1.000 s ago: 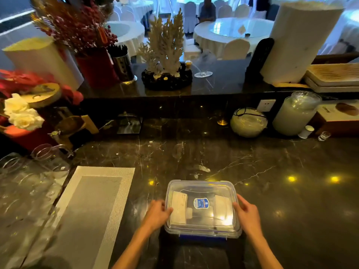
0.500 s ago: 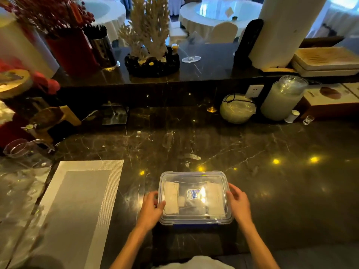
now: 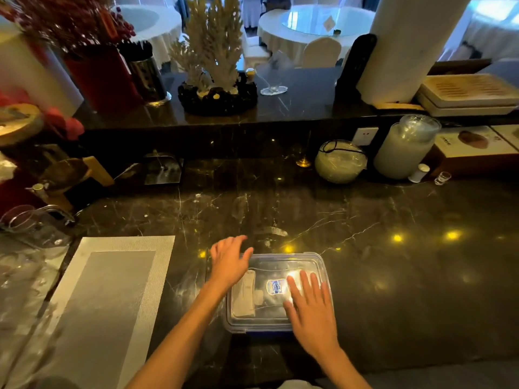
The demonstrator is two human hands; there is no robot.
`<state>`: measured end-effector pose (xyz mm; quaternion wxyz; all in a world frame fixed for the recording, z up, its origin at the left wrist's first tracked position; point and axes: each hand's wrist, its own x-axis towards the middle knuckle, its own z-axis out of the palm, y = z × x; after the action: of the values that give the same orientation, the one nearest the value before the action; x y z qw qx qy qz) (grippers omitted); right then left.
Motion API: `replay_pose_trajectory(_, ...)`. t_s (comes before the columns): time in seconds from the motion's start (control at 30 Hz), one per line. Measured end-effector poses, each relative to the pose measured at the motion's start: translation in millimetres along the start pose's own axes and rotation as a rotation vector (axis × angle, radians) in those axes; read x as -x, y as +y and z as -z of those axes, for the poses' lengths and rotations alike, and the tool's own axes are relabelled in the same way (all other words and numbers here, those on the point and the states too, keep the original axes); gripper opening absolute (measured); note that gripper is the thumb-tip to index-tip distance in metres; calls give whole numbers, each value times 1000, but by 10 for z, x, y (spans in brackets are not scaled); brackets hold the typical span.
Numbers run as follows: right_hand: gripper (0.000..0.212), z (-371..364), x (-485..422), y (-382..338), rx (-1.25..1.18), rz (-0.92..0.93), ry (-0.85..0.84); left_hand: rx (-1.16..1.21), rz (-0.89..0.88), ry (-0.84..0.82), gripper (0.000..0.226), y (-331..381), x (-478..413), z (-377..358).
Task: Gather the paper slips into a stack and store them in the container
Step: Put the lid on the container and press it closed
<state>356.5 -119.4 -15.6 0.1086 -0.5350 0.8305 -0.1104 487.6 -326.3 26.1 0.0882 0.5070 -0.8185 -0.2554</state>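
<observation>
A clear plastic container (image 3: 280,262) with its lid on sits near the front edge of the dark marble counter. A stack of pale paper slips (image 3: 245,297) shows through the lid on its left side. My right hand (image 3: 311,310) lies flat on the right half of the lid, fingers spread. My left hand (image 3: 229,262) hovers open over the container's far left corner, holding nothing. A small blue label (image 3: 276,286) is on the lid's middle.
A grey woven placemat (image 3: 106,299) lies left of the container. Clear glass jugs (image 3: 33,228) stand at the far left. A round glass bowl (image 3: 339,161) and a tall white jar (image 3: 404,147) stand at the back right under a raised shelf.
Both hands have left the container's sides. The right hand now rests flat on the lid and the left has lifted toward the far left corner. The camera has tilted down.
</observation>
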Motion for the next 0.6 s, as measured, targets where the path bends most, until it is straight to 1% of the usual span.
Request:
replay_pose_trajectory(0.07,59,-71,18,0,77,-6,-18,-70,-36,-176,57,113,-227,-8)
replay_pose_trajectory(0.13,60,-79,17,6,86,-14,-15,-173,-58,-423,73,209,-410,-35)
replay_pose_trajectory(0.17,60,-79,11,14,84,-14,-16,-171,-44,-550,79,244,-489,-54)
replay_pose_trajectory(0.23,60,-87,5,24,84,-16,-23,-35,53,-758,81,295,-599,-81)
replay_pose_trajectory(0.3,60,-88,7,11,83,-26,-37,48,86,-858,73,307,-651,-89)
replay_pose_trajectory(0.37,60,-91,8,4,80,-28,-45,102,74,-870,68,278,-643,-109)
replay_pose_trajectory(0.43,60,-98,7,2,77,-30,-38,184,55,-809,70,213,-602,-151)
replay_pose_trajectory(0.5,60,-102,6,4,73,-33,-32,148,-34,-682,66,145,-541,-192)
replay_pose_trajectory(0.6,59,-107,11,10,62,-31,-33,18,-197,-495,50,76,-436,-249)
